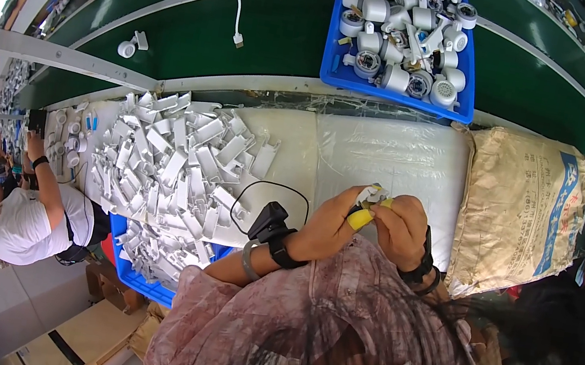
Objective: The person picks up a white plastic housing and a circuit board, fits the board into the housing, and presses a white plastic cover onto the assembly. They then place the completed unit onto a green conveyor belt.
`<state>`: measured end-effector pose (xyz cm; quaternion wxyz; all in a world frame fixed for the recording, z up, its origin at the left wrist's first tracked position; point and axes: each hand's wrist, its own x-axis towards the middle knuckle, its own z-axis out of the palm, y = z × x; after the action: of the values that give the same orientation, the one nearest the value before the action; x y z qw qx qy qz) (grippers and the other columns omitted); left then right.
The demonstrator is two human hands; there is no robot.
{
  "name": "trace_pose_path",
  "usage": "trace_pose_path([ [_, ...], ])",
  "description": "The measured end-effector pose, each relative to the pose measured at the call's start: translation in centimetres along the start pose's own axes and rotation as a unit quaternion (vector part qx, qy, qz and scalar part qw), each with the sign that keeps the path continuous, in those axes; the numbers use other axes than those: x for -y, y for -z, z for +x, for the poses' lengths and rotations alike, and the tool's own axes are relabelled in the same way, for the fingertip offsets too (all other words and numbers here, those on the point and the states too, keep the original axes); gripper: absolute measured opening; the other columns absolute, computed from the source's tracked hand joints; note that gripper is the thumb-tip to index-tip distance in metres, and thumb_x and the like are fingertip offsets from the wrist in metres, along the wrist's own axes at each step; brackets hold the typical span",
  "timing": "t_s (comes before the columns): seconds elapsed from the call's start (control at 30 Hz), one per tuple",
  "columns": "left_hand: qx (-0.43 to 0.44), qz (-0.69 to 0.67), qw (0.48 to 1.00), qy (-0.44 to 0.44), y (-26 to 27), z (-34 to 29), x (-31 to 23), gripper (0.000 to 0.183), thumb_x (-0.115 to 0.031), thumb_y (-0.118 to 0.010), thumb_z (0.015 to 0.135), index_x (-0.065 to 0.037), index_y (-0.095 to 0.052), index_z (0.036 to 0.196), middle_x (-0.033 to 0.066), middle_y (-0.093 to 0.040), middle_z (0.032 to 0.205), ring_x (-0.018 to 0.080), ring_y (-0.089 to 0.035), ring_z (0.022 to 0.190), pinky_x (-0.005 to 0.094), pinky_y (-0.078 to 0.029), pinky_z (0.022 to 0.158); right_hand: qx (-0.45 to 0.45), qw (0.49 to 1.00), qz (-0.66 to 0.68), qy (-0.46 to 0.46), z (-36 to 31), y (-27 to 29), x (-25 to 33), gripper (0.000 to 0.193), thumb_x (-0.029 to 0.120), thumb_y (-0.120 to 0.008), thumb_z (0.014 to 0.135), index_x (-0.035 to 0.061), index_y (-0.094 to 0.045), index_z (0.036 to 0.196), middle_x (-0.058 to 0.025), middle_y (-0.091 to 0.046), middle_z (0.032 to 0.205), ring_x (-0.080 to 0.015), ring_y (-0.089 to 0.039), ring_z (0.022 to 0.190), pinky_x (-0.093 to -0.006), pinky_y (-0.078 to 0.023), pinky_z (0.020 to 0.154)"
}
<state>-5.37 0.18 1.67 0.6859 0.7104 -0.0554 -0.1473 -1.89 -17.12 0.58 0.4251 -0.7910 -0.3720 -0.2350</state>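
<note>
- Both hands met just right of the frame's centre, knuckles up and fingers curled inward toward each other, pinching one small white plastic part (pixel 370 193) between them.
- Left hand (pixel 332 224) came up from the lower middle on a bent forearm in a mottled pink sleeve, wrist cocked back, with a grey band and a black wrist-worn device (pixel 273 229) strapped on it; a yellow finger cot (pixel 360 218) covered one fingertip, pressed against the part's underside.
- Right hand (pixel 402 228) sat close beside it, touching it at the fingertips, closed on the same white part from the right; a black wristband circled its wrist, and a second speck of yellow showed at its fingertips.
- At the far left edge of the frame, another person in a white shirt (pixel 30 224) leaned over the bench with one arm raised.
- Left of centre, a large heap of white plastic clips (pixel 171 170) lay spread on the bench and spilled over a blue tray (pixel 136 282) at its lower edge.
- A thin black cable looped from the wrist device up across the white bench cover.
- Behind the hands, a clear plastic bag (pixel 390 156) lay flat on the bench.
- At upper centre, a blue bin (pixel 341 78) on the green conveyor belt (pixel 271 32) held white cylindrical parts, well apart from the hands.
- A white cable with a plug (pixel 237 39) hung over the belt at upper left.
- Right of the hands, a tan woven sack (pixel 517 205) rested on the bench, near the right hand.
</note>
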Motion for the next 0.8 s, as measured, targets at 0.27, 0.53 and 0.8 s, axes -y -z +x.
trace_pose_path([
  [0.27, -0.020, -0.014, 1.000, -0.018, -0.3, 0.1, 1.1, 0.029, -0.008, -0.042, 0.097, -0.001, -0.051, 0.124, 0.0007, -0.054, 0.083, 0.0061, -0.046, 0.067, 0.0218, -0.040, 0.061, 0.004, 1.000, 0.003, -0.004, 0.4, 0.1, 0.2, 0.028, -0.004, -0.075, 0.064, 0.0006, -0.067, 0.091, -0.0085, -0.057, 0.083, -0.0250, -0.058, 0.065, -0.0345, -0.048, 0.059],
  [0.53, -0.005, -0.029, 0.998, 0.064, 1.0, 0.5, 1.4, 0.028, -0.011, -0.041, 0.100, -0.002, -0.051, 0.124, 0.0029, -0.058, 0.088, 0.0070, -0.048, 0.068, 0.0215, -0.042, 0.058, 0.039, 0.996, 0.037, -0.074, 0.6, -0.5, -0.4, 0.029, -0.003, -0.076, 0.068, 0.0027, -0.068, 0.095, -0.0097, -0.058, 0.085, -0.0262, -0.059, 0.073, -0.0349, -0.048, 0.062],
  [0.8, 0.066, -0.230, 0.970, 0.038, 2.4, 0.7, 1.7, 0.034, -0.014, -0.038, 0.103, -0.006, -0.042, 0.136, 0.0092, -0.058, 0.101, 0.0105, -0.052, 0.068, 0.0242, -0.046, 0.059, 0.061, 0.752, 0.425, -0.500, -2.1, -1.0, -3.9, 0.042, 0.028, -0.051, 0.100, 0.0060, -0.047, 0.136, -0.0064, -0.056, 0.122, -0.0166, -0.057, 0.106, -0.0304, -0.046, 0.089],
])
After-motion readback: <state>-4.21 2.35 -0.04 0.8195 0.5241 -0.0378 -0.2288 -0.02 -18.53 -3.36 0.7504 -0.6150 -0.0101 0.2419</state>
